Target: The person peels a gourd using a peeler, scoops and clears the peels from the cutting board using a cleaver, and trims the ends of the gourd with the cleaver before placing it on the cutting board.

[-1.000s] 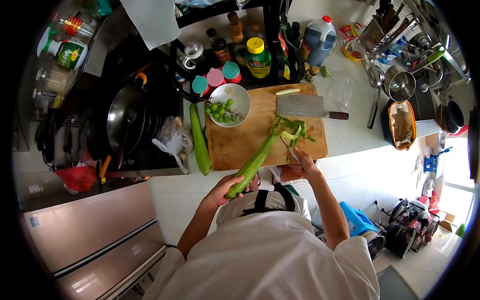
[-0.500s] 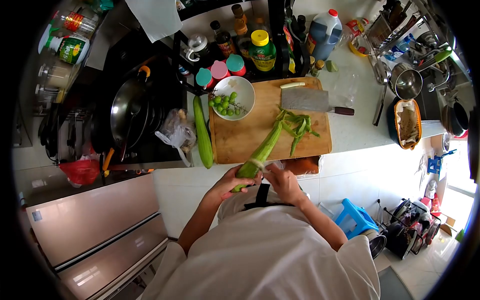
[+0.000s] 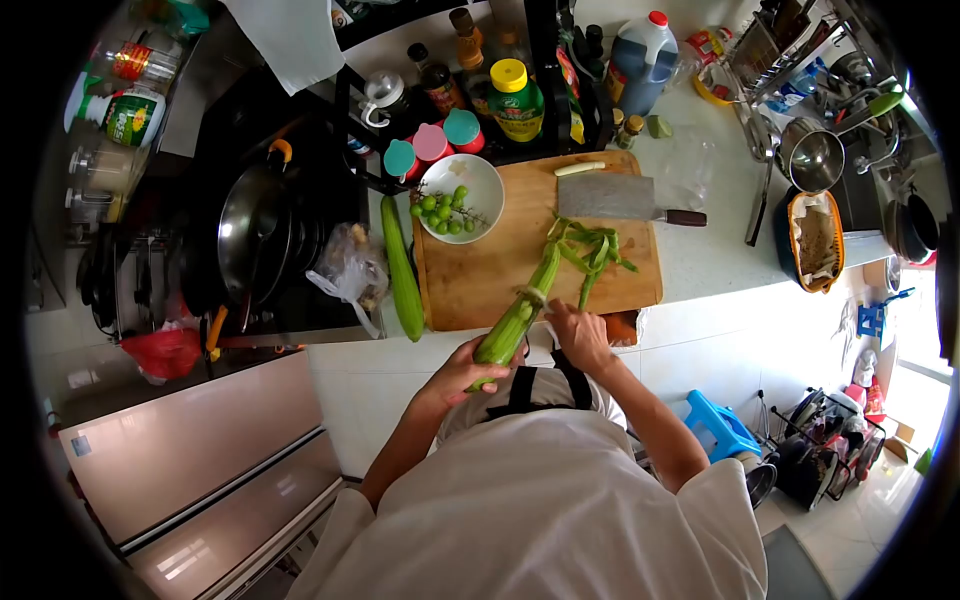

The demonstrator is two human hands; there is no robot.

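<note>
My left hand is wrapped round the lower end of a long green gourd, which slants up over the front edge of the cutting board. My right hand grips a peeler, whose pale head lies across the gourd; its handle is mostly hidden in my fingers. Green peelings lie on the board by the gourd's far end. Behind them rests a cleaver, and a pale peeled strip or stalk is at the board's back edge. A second, unpeeled gourd lies left of the board.
A white bowl with green grapes stands on the board's back left corner. To the left are a plastic bag and a wok on the stove. Bottles and red jars line the back. A lined basket sits at right.
My right hand and the peeler have moved up along the gourd, away from my body. My left hand keeps its hold at the lower end. The view has shifted slightly.
</note>
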